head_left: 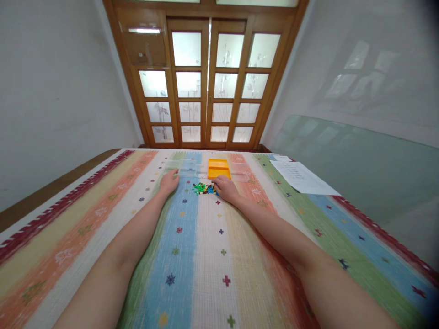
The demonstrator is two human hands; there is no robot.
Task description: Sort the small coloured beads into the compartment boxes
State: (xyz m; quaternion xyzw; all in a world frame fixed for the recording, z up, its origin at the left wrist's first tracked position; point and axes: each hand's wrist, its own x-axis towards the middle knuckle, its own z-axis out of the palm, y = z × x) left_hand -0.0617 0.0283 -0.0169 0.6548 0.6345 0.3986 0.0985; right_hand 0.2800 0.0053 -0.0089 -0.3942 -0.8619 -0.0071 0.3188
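A small heap of tiny coloured pieces (203, 188), green, blue, yellow, white and dark, lies on the striped cloth between my hands. My right hand (226, 188) is at the heap's right edge, its fingers bent and pressed together. Whatever they may hold is too small to make out. Just beyond it stands a yellow tray (219, 168) with two compartments. My left hand (168, 183) rests to the left of the heap, fingers loosely curved and a little apart, with no piece visible in them. Its fingertips are at the edge of a clear plastic tray (187, 168); contact is unclear.
Another clear plastic tray (240, 172) lies right of the yellow one. Printed paper sheets (303, 177) lie at the table's right side. A striped tablecloth (209, 256) covers the table. Past the far edge are wooden glass-paned doors (209, 82), with walls on both sides.
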